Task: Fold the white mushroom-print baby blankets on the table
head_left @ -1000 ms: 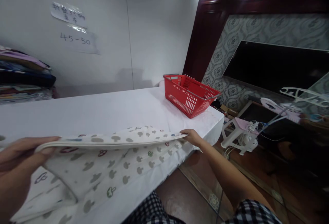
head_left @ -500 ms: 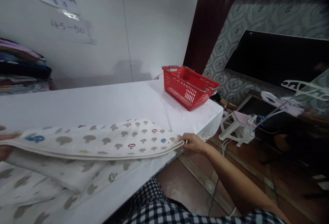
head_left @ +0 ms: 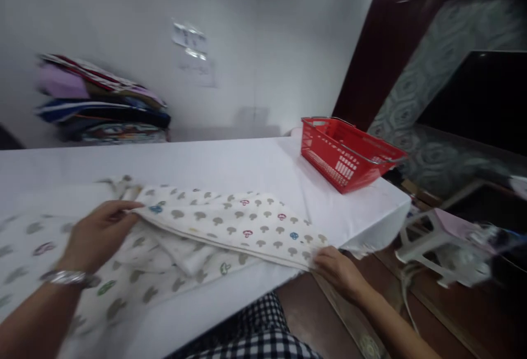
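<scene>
My left hand [head_left: 101, 230] and right hand [head_left: 337, 271] each pinch the cloth [head_left: 255, 227] on the near side of the table [head_left: 206, 158]. Between them its edge lies doubled; the left part is loose and rumpled.

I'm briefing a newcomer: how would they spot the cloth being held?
Find the white table. On its near side, the cloth stretches between the left hand and the right hand. Unlike the plain table and red basket, it has mushroom prints, mostly grey.
</scene>
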{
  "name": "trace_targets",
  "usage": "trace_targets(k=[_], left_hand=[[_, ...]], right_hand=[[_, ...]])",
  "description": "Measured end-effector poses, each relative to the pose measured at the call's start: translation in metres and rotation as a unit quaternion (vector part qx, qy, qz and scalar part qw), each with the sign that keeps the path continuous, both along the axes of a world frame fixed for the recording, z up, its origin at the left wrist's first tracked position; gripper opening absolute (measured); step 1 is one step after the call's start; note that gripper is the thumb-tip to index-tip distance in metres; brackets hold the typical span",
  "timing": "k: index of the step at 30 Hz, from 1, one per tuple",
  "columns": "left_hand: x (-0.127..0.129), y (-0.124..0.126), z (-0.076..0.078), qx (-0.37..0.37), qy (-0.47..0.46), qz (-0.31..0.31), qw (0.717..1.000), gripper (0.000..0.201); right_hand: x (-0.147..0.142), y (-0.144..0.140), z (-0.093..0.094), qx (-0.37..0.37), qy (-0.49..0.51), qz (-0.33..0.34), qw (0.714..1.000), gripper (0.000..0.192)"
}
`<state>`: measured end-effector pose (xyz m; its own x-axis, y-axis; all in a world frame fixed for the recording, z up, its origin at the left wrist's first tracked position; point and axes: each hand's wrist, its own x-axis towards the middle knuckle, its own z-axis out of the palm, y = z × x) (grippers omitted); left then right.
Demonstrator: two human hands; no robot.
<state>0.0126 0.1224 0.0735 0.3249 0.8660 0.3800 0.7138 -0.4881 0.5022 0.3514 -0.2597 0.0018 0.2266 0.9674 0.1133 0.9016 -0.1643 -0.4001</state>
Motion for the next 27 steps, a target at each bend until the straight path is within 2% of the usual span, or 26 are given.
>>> trace_targets(k=[2, 6, 10, 17, 22, 27], left_hand=[[0.004, -0.012, 0.01, -0.081, -0.008, 0.005, 0.997, 0.039], [0.012, -0.025, 0.016, -0.157, -0.085, -0.01, 0.984, 0.042], [0.014, -0.019, 0.006, -0.197, -0.167, 0.02, 0.966, 0.037], [0.016, -0.012, -0.01, -0.286, -0.33, -0.015, 0.899, 0.029], [0.015, -0.01, -0.021, -0.315, -0.377, 0.006, 0.871, 0.025], [0.014, -0.005, -0.029, -0.332, -0.4, 0.0, 0.854, 0.026]], right_hand=[[-0.004, 0.001, -0.007, 0.025, -0.006, -0.008, 1.0, 0.017], [-0.019, 0.017, -0.016, 0.074, -0.022, -0.002, 0.997, 0.019], [-0.034, 0.041, -0.021, 0.101, -0.075, 0.038, 0.991, 0.021], [-0.034, 0.054, -0.024, 0.081, -0.113, 0.064, 0.988, 0.022], [-0.033, 0.056, -0.019, 0.052, -0.083, 0.059, 0.993, 0.022], [-0.031, 0.058, -0.009, 0.017, -0.038, 0.06, 0.997, 0.023]])
